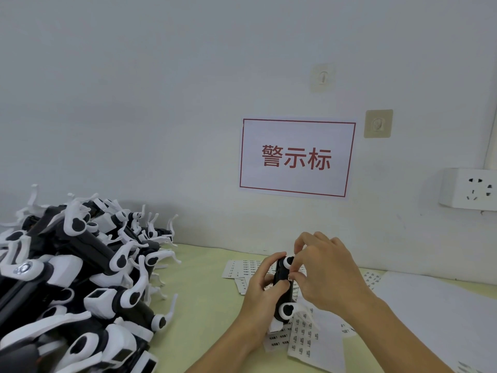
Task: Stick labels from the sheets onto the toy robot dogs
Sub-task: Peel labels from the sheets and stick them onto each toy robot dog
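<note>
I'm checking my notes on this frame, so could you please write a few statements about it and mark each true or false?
1. The left hand grips a toy dog. True.
2. The pile of dogs lies on the person's right. False: it lies on the left.
3. Label sheets lie on the table under the hands. True.
4. The right hand rests flat on the table. False: its fingers are on the held dog.
5. The wall sign has blue text. False: red.

Factory labelling bench: toy dog heap (75, 278), wall sign (297, 157).
</note>
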`<state>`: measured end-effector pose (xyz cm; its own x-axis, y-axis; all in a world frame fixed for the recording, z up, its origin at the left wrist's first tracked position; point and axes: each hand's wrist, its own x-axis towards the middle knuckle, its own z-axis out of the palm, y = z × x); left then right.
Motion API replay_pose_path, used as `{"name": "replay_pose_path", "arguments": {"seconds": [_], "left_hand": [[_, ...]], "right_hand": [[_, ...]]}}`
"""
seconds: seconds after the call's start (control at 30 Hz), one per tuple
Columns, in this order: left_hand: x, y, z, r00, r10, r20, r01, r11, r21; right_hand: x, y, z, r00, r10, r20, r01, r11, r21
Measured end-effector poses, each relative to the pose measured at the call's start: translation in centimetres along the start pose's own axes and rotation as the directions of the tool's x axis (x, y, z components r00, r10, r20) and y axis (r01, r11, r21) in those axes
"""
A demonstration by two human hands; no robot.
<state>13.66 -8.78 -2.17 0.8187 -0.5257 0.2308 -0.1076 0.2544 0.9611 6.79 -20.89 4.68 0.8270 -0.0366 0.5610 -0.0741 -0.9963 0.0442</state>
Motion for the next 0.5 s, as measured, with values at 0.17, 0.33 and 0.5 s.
{"name": "replay_pose_path", "arguments": {"seconds": [0.17,0.33,0.5], "left_hand": [[0.14,-0.16,-0.07,1.0,0.0,0.004,0.0,1.0,0.005],[0.36,-0.45,-0.2,1.0,0.003,0.005,-0.003,1.0,0.012],[0.38,-0.55,-0.23,1.0,0.016,0.016,-0.016,1.0,0.006]], "right_hand": [[0.08,-0.18,0.03,1.0,0.021,-0.011,-0.021,1.0,-0.022],[0.14,-0.38,0.24,0.998,0.047,-0.04,-0.049,0.998,-0.051],[0.32,-0.2,0.3,0.994,0.092,-0.064,-0.097,0.992,-0.083]]}}
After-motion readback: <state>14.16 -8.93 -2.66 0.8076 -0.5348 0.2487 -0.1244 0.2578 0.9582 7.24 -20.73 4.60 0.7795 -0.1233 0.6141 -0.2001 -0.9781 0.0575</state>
